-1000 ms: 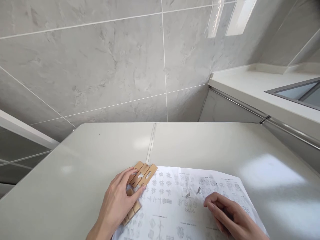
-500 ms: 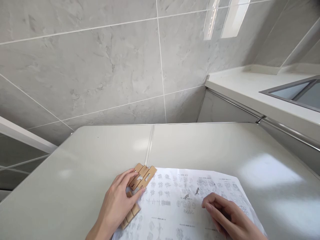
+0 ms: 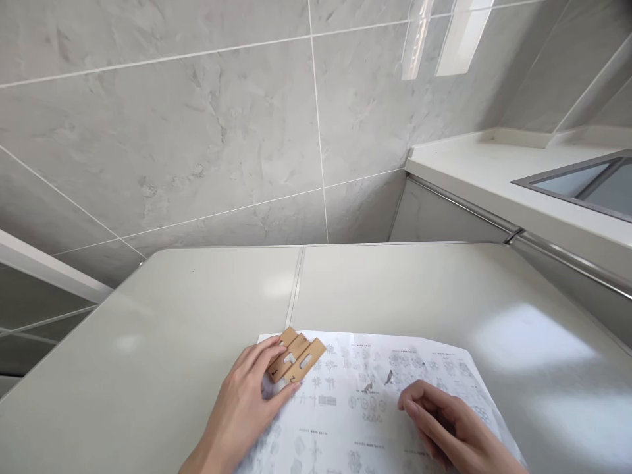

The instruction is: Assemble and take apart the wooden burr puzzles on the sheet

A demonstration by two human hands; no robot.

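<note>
My left hand (image 3: 249, 401) grips a few flat wooden puzzle pieces (image 3: 297, 359) side by side, thumb along the near edge and fingers over the far left side. They are light brown, with cut-out slots and dark handwritten marks; one reads 2. They lie slanted over the upper left of a white printed sheet (image 3: 340, 421). On the sheet's right part rests my right hand (image 3: 444, 421), its fingers curled in and thumb against the index finger. Nothing shows in it.
Small grey drawings and lines of print cover the sheet, with two dark grey marks near its middle. Beneath it is a glossy white table (image 3: 207, 303) with a seam. Behind stands a grey tiled wall (image 3: 197, 131); a white counter (image 3: 459, 164) runs at the right.
My left hand has slid right and slightly nearer with the wooden pieces. Other wooden blocks that showed beneath that hand are now out of sight. My right hand has stayed put.
</note>
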